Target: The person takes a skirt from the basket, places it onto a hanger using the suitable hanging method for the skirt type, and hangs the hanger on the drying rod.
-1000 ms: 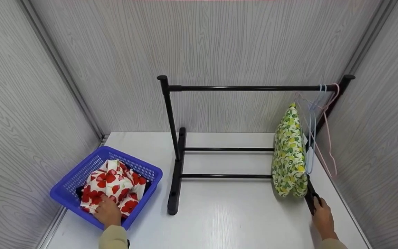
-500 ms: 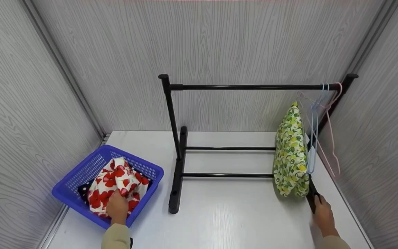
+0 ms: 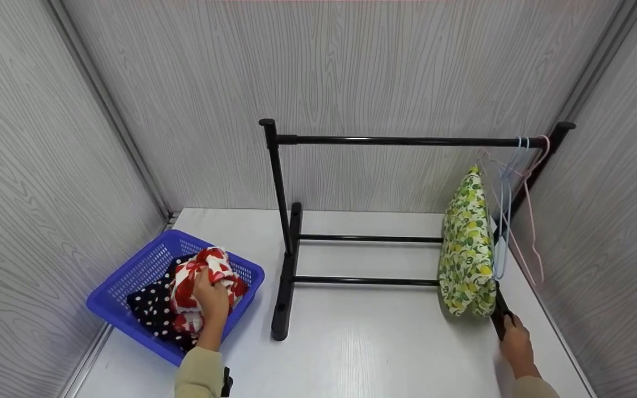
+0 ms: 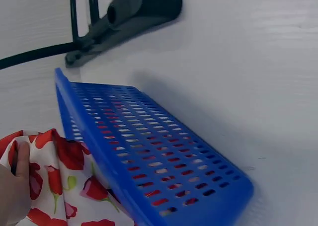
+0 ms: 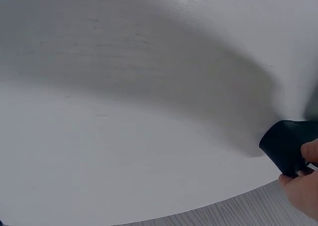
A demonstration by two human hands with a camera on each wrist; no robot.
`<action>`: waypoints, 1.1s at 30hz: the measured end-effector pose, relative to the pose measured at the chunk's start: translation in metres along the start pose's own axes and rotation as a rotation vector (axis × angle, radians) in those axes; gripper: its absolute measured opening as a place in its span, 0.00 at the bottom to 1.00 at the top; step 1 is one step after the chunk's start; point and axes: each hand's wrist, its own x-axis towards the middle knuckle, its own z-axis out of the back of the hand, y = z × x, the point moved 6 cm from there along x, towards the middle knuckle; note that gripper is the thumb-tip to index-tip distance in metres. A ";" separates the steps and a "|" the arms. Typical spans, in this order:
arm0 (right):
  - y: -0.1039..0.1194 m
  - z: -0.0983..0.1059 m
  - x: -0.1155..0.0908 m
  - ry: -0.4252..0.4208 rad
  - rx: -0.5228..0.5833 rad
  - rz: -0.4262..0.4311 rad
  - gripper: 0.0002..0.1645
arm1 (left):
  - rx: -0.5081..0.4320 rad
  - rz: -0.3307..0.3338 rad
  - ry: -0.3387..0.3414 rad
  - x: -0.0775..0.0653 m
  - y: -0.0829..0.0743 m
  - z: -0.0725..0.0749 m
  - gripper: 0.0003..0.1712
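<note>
My left hand [image 3: 212, 298] grips a bunched white cloth with red flowers [image 3: 187, 287] inside the blue plastic basket [image 3: 115, 298]. Under and beside it lies a black cloth with white dots [image 3: 151, 305]. The left wrist view shows the flowered cloth [image 4: 54, 186] gathered against the hand, behind the basket's slotted wall [image 4: 164, 156]. At the right, my right hand [image 3: 516, 347] holds the front end of the black garment rack's foot [image 3: 500, 320]. In the right wrist view, thumb and finger [image 5: 300, 193] wrap round that dark foot end [image 5: 285, 144].
The rack's top rail [image 3: 379, 141] spans the middle and right. From its right end hang a lemon-print green garment [image 3: 468, 243], a blue hanger [image 3: 500, 254] and a pink hanger [image 3: 530, 221]. Wood-grain panels enclose the white table [image 3: 351, 342] at the back and sides.
My left hand has moved forward and right, pulling the flowered cloth into a bunch toward the basket's right side and uncovering more of the dotted cloth. The right hand stays on the rack's foot.
</note>
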 end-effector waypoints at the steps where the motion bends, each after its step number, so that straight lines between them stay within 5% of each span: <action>1: 0.000 0.000 0.000 0.014 -0.001 -0.010 0.26 | -0.027 -0.008 -0.003 0.001 -0.009 -0.003 0.20; 8: -0.002 -0.004 0.000 0.096 0.014 -0.058 0.29 | -0.186 0.023 0.021 0.003 -0.068 -0.022 0.22; 16: 0.000 -0.001 -0.002 0.003 0.020 -0.019 0.26 | -0.369 0.106 0.172 -0.009 -0.128 -0.049 0.26; 21: -0.002 -0.002 0.000 0.028 0.022 -0.034 0.28 | -0.429 0.127 0.224 -0.018 -0.159 -0.066 0.21; 26: -0.003 -0.004 0.000 -0.001 0.008 -0.033 0.27 | -0.539 0.176 0.333 -0.026 -0.181 -0.089 0.15; 33: -0.001 -0.003 -0.001 -0.078 0.007 -0.005 0.27 | -0.814 0.401 0.559 -0.054 -0.186 -0.127 0.14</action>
